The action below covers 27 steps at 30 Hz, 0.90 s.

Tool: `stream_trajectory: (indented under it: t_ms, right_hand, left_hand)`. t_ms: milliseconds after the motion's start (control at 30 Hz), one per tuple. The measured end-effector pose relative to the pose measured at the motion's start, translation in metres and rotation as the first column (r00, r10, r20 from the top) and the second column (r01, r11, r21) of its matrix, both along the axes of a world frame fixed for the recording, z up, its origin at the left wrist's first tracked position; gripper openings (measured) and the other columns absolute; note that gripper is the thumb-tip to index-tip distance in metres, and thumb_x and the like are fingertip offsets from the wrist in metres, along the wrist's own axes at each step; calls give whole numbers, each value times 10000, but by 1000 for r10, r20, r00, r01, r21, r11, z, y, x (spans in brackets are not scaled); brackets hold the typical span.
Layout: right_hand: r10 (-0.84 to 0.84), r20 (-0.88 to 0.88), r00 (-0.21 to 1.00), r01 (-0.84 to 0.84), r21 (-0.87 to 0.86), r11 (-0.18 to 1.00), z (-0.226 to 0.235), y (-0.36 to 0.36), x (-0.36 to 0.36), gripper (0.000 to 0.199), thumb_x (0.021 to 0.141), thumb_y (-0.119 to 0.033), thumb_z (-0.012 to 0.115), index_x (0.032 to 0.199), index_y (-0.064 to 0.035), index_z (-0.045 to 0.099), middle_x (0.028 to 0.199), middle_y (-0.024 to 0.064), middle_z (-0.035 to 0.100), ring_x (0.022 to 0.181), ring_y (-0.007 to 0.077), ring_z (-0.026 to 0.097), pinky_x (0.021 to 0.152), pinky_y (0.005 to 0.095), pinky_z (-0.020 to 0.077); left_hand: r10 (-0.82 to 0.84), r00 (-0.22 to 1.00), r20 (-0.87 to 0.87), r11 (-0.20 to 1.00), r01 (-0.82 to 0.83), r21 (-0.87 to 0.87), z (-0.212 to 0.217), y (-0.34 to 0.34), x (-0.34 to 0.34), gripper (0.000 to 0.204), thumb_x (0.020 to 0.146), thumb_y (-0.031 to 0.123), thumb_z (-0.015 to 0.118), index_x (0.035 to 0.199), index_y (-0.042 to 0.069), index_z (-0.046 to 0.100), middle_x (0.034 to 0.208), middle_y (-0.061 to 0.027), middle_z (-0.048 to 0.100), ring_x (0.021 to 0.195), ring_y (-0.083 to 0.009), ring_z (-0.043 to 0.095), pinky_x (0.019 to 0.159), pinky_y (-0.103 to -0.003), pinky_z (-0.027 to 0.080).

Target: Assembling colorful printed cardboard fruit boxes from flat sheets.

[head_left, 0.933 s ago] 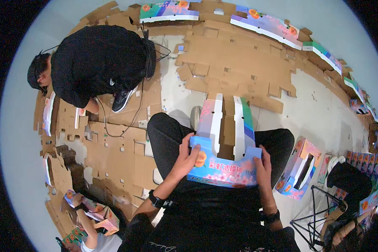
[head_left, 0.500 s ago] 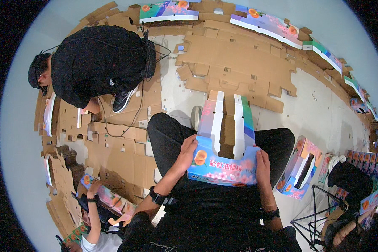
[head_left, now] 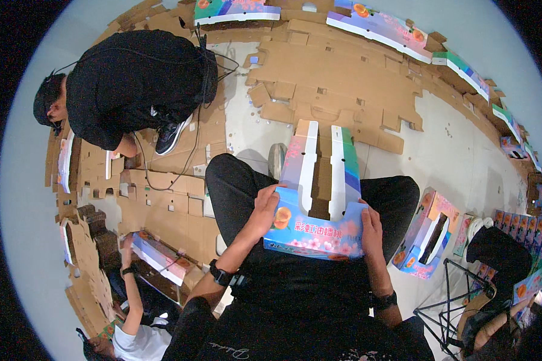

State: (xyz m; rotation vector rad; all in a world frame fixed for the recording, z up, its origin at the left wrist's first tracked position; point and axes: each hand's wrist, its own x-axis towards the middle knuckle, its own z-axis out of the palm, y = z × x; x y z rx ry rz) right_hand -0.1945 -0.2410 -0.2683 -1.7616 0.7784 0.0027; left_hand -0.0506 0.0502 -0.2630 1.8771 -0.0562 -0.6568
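1. The printed box (head_left: pixel 319 198) rests on the person's lap, between the two black-trousered legs, with its colourful near wall turned to the body and two long flaps standing up and pointing away.
2. The left hand (head_left: pixel 264 212) grasps the left near corner of the box, fingers curled over the top edge.
3. The right hand (head_left: pixel 371 231) holds the right near corner, fingers pressed flat on the side wall.
4. Flat brown cardboard sheets (head_left: pixel 337 90) cover the floor beyond the knees.
5. A finished box (head_left: pixel 426 234) lies on the floor just beside the right leg.
6. A person in black (head_left: pixel 132 84) crouches at the upper left.
7. Another person's hand (head_left: pixel 126 246) touches a box at the lower left.
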Motion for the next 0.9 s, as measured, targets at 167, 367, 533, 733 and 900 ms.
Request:
stream_trajectory:
  t_ms: [167,367,533,733,900]
  right_hand:
    - [-10,-19,1000,10,9,1000,0,1,7,408,1101,-293,484,1410,-66,625,1351,170,569,1256,277,555,1108,389,424]
    - [-7,-25,1000,8,48,999,7,4,-3,456,1110,-343,466,1429,-53,617,1385,134,567,1281,215,547,1116,343,406]
    - [-23,-1,1000,23,56,998,-4,5,5,454,1109,-324,433,1448,-74,601,1365,188,552,1301,293,523,1148,397,387]
    - [36,-82,996,-36,4,999,-18,-5,6,493,1106,-335,401,1502,-78,540,1371,216,522,1302,332,505,1164,416,365]
    - [105,-30,994,-109,-260,959,-16,2,2,489,1091,-295,434,1528,-87,505,1315,228,525,1254,360,520,1140,433,379]
  left_hand:
    - [75,995,-67,996,-78,-33,-6,0,0,428,1085,287,425,1400,37,571,1405,-203,506,1361,-338,439,1178,-421,314]
    - [119,984,-131,988,-130,-82,2,2,-8,439,1086,282,424,1406,17,567,1413,-198,495,1368,-324,444,1182,-409,324]
    - [-8,995,-99,1000,6,-23,0,4,0,455,1091,258,424,1500,66,472,1433,-148,450,1382,-260,433,1187,-389,334]
    - [61,985,-161,998,-60,12,-10,-2,4,521,1071,232,442,1576,111,410,1527,-160,401,1443,-288,375,1213,-396,305]
    - [74,945,-320,988,-112,-104,-5,-1,-3,640,1068,254,522,1645,120,279,1618,-163,368,1472,-256,372,1216,-378,303]
